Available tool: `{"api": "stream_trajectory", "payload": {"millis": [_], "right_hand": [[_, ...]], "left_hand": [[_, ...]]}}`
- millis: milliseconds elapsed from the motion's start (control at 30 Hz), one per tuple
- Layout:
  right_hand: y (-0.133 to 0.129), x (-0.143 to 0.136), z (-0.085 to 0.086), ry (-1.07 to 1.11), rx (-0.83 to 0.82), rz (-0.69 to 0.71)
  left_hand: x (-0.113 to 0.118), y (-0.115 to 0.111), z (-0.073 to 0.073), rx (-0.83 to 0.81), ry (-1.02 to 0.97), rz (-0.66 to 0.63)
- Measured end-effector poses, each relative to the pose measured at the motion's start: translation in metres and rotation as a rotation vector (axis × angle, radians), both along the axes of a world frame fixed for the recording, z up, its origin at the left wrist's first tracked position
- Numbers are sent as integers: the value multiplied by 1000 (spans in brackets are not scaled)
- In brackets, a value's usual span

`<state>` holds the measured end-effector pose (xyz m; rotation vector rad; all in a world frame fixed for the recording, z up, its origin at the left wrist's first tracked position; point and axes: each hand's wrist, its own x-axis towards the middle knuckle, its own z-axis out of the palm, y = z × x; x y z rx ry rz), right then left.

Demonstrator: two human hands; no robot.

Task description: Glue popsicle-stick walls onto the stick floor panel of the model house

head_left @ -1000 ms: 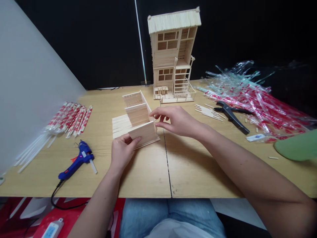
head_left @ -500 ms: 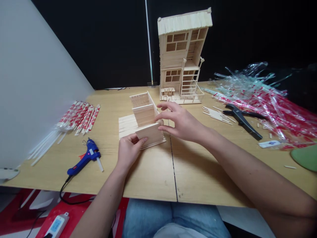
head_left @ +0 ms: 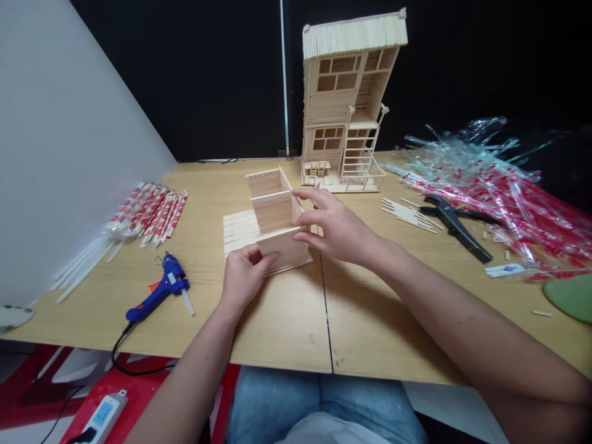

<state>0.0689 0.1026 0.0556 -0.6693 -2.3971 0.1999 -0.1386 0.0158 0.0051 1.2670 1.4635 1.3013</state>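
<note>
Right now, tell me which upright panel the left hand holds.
The front panel: the left hand pinches its left end. The other panels stand farther back.

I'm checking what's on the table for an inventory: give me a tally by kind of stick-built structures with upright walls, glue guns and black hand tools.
Stick-built structures: 2 (roofed house, roofless structure)
Glue guns: 1 (blue glue gun)
Black hand tools: 1 (black tool)
Total: 4
</note>
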Motion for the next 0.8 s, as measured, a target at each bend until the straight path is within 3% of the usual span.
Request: {"api": "stream_trajectory", "payload": {"millis": [800], "right_hand": [[4,1,0,-15,13,22]], "left_hand": [[5,-3,-3,43,34,10]]}}
